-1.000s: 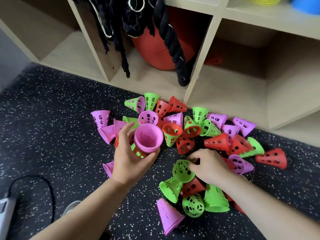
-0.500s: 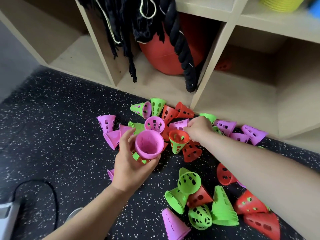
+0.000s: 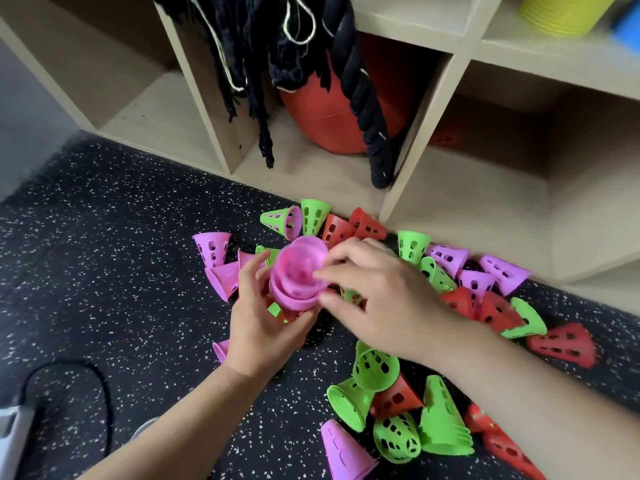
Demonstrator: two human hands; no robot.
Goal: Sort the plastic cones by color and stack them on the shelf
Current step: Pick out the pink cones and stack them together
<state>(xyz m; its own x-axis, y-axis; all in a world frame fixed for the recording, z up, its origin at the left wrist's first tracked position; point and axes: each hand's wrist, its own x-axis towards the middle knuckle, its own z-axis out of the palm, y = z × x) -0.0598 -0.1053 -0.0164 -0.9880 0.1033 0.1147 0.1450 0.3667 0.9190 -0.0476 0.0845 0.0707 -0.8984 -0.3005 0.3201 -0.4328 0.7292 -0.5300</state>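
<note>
Pink, green and red perforated plastic cones lie scattered on the speckled black floor in front of a wooden shelf (image 3: 460,188). My left hand (image 3: 258,320) grips a pink cone stack (image 3: 289,296) from below, mouths up. My right hand (image 3: 377,292) pinches a pink cone (image 3: 298,263) by its rim and holds it in the mouth of that stack. Loose pink cones (image 3: 450,259) lie to the right, green cones (image 3: 374,368) and red cones (image 3: 561,344) in front and to the right.
A red ball (image 3: 332,112) and a thick black rope (image 3: 363,98) fill the middle shelf compartment; the compartments to either side are open. Yellow rings (image 3: 561,12) sit on the upper shelf. A black cable (image 3: 100,386) loops on the floor at lower left.
My right hand has come back from the far pile with a pink cone and brought it onto the stack in my left hand. The camera has moved closer.
</note>
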